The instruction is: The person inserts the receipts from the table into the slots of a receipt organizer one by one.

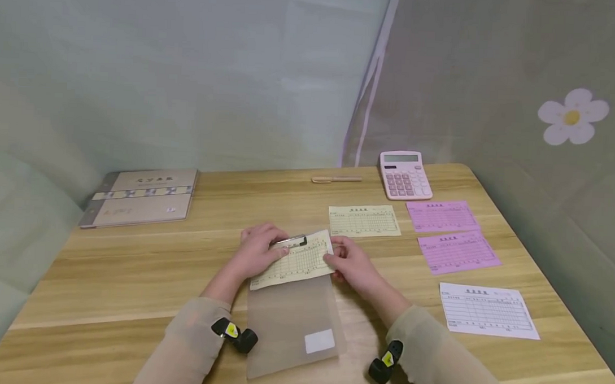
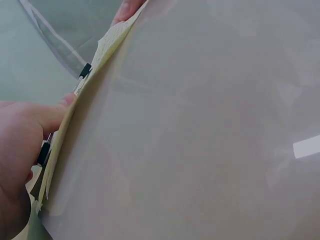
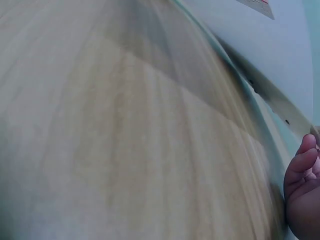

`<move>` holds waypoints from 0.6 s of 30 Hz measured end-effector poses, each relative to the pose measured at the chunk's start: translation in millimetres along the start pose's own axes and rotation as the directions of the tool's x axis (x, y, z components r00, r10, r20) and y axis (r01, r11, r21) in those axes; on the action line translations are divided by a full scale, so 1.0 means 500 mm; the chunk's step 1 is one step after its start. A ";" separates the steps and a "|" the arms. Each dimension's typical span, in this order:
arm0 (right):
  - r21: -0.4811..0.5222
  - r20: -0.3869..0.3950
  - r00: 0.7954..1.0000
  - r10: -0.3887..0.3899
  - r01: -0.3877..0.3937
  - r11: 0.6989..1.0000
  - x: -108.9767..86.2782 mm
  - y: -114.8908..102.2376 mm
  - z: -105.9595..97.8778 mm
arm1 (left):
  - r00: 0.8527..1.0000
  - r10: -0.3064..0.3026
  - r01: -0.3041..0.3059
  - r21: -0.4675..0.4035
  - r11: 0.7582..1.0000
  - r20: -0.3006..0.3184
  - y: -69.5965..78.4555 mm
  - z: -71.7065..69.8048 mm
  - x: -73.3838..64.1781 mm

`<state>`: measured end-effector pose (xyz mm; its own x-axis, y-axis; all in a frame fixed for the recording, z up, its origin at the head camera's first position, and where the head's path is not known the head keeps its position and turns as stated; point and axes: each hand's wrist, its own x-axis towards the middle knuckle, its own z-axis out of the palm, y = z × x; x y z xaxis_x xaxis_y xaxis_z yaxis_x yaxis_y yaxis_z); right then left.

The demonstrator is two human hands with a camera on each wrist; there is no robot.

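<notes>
Lying nearest the person on the light wooden table [image 1: 131, 276], a translucent frosted plastic clipboard [image 1: 293, 321] carries a white rectangular label [image 1: 320, 341] near its lower edge. At the clipboard's far end a pale yellow printed form [image 1: 297, 260] sits under a metal clip with black tips [image 1: 291, 242]. The left hand [image 1: 258, 249] grips the clip end, thumb curled against the form's edge in the left wrist view [image 2: 30, 135]. The right hand [image 1: 349, 262] pinches the form's right edge; its fingertips are partly hidden behind the paper, and the right wrist view shows only a blurred table surface and curled fingers [image 3: 302, 175].

Right of the clipboard lies a white printed form [image 1: 488, 311], close to the table's right edge. Beyond it lie two pink printed forms [image 1: 455, 251], one behind the other. Just beyond the clipboard lies a second yellow form [image 1: 364, 220]. Farther back stand a pink calculator [image 1: 405, 174] and a beige pen [image 1: 336, 179]. Far left of the clipboard, a beige bound ledger book [image 1: 142, 196] overhangs the table's left edge. Bare wood lies between the ledger and the clipboard. Printed text is too small to read.
</notes>
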<state>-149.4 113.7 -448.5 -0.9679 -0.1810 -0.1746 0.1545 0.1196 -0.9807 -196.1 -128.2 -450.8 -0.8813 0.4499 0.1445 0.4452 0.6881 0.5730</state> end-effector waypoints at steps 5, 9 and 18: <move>-0.058 -0.046 0.998 -0.037 0.034 0.998 0.001 0.000 0.004 | 1.000 -0.002 0.002 0.026 1.000 0.004 0.002 0.003 0.001; -0.061 -0.046 0.998 -0.050 0.048 0.997 0.001 0.004 0.005 | 1.000 -0.004 0.004 0.046 0.999 0.005 0.000 0.007 0.002; -0.109 -0.053 0.997 -0.056 0.050 0.993 0.001 0.008 0.008 | 1.000 -0.018 0.017 0.091 0.996 0.009 -0.002 0.013 0.004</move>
<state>-148.4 110.3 -452.6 -0.9842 -0.1352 -0.1141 0.0832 0.2158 -0.9729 -197.1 -124.4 -456.1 -0.8877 0.4425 0.1269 0.4426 0.7447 0.4995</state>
